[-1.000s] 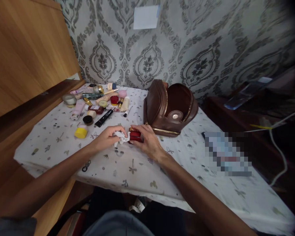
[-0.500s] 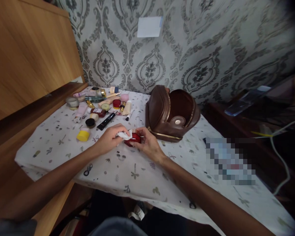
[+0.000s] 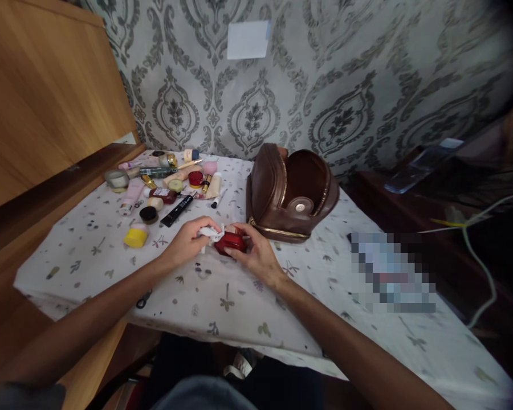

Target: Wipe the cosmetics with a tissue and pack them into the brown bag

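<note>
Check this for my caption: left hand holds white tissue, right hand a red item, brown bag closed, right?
Not closed: the head view shows the brown bag open. The left hand holds white tissue, the right hand a red item.

there are two hands (image 3: 260, 253), one bag (image 3: 265, 193), one tissue (image 3: 212, 233) (and one held red container (image 3: 229, 244)).

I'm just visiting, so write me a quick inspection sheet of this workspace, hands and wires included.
Surface: white printed tablecloth
Things in hand: glossy red container; crumpled white tissue at its left end
Left hand: pinches the white tissue
Right hand: grips the glossy red container
Clutter: cosmetics spread back left; open brown zip bag to their right; pixelated item farther right, unidentifiable
Cables: white cable beyond the tablecloth's right edge
Surroundings: patterned wallpaper behind; wooden panel left
</note>
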The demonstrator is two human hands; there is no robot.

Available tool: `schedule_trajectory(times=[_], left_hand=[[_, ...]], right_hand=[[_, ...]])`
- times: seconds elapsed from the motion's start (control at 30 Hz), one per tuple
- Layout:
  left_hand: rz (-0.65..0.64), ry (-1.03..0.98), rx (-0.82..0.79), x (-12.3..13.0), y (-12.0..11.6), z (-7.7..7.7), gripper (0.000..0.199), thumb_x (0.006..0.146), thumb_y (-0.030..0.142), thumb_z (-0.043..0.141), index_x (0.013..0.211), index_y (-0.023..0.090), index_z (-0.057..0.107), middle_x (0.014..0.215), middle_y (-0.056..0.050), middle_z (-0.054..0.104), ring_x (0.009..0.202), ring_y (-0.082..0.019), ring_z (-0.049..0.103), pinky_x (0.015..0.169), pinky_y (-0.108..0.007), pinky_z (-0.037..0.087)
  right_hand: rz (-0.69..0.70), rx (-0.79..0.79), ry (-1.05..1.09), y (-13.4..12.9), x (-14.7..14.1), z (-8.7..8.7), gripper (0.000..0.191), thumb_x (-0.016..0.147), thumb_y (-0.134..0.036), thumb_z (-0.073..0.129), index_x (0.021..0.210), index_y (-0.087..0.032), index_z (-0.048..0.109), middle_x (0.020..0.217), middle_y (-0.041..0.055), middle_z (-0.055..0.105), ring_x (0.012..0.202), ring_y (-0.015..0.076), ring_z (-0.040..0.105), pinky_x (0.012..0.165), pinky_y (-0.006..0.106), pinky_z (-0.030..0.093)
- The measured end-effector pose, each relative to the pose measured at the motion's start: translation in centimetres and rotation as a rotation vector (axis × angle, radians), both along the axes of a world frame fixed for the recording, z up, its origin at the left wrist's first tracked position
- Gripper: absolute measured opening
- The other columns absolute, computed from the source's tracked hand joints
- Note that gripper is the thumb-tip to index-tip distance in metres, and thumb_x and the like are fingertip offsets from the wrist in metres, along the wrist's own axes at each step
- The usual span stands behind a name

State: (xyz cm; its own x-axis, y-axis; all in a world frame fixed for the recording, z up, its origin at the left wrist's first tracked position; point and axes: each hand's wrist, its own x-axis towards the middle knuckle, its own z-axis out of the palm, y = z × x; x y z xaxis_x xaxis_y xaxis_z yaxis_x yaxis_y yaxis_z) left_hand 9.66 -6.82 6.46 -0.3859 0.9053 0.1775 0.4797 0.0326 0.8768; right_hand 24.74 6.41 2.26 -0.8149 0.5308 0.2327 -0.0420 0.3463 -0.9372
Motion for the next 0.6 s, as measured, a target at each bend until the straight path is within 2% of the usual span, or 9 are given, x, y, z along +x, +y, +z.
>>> schedule_trajectory(times=[0.1,0.17,0.33,0.47,0.6], left_hand=[[-0.081,-0.016,-0.037,-0.1,-0.6,0.5,0.028,0.068,0.013,0.048,0.087,0.018,0.068,0.085,0.0,0.067,0.063,-0.012,0.052,0.057,-0.022,0.038],[-0.092,-0.038,-0.037,-0.4,-0.9,0.9,0.025,0.069,0.015,0.049,0.084,0.018,0.069,0.082,-0.001,0.066,0.066,-0.013,0.054,0.058,-0.022,0.039],[0.122,-0.076,0.003,-0.8,-0.5,1.1,0.024,0.069,0.016,0.049,0.085,0.017,0.067,0.063,0.003,0.054,0.054,-0.011,0.042,0.051,-0.022,0.031],[0.048,-0.068,-0.011,0.0,-0.1,0.4,0.026,0.068,0.015,0.047,0.087,0.017,0.066,0.062,0.005,0.053,0.048,-0.009,0.037,0.047,-0.022,0.029],[0.0,-0.049,0.003,1.4,-0.4,0.5,0.03,0.067,0.015,0.047,0.089,0.016,0.066,0.07,0.004,0.058,0.051,-0.009,0.041,0.049,-0.021,0.031]], right_hand=[[0.004,-0.1,0.044,0.0,0.1,-0.1,0.046,0.071,-0.033,0.075,0.111,-0.021,0.056,0.109,0.0066,0.065,0.098,0.0209,0.061,0.09,0.039,0.05],[0.011,-0.153,0.072,-0.1,0.0,-0.1,0.045,0.07,-0.034,0.076,0.109,-0.021,0.055,0.106,0.0058,0.065,0.097,0.0205,0.061,0.091,0.039,0.049],[0.054,-0.224,0.111,-0.5,-0.2,-0.1,0.041,0.069,-0.034,0.077,0.099,-0.022,0.051,0.099,0.0028,0.064,0.095,0.0188,0.061,0.088,0.035,0.05],[0.052,-0.091,0.051,-0.5,0.0,0.0,0.041,0.069,-0.034,0.076,0.1,-0.021,0.051,0.091,0.0008,0.062,0.087,0.0175,0.061,0.083,0.033,0.05],[0.015,0.137,-0.004,0.2,0.5,0.2,0.058,0.069,-0.032,0.077,0.121,-0.022,0.054,0.101,0.004,0.062,0.094,0.0207,0.06,0.088,0.038,0.048]])
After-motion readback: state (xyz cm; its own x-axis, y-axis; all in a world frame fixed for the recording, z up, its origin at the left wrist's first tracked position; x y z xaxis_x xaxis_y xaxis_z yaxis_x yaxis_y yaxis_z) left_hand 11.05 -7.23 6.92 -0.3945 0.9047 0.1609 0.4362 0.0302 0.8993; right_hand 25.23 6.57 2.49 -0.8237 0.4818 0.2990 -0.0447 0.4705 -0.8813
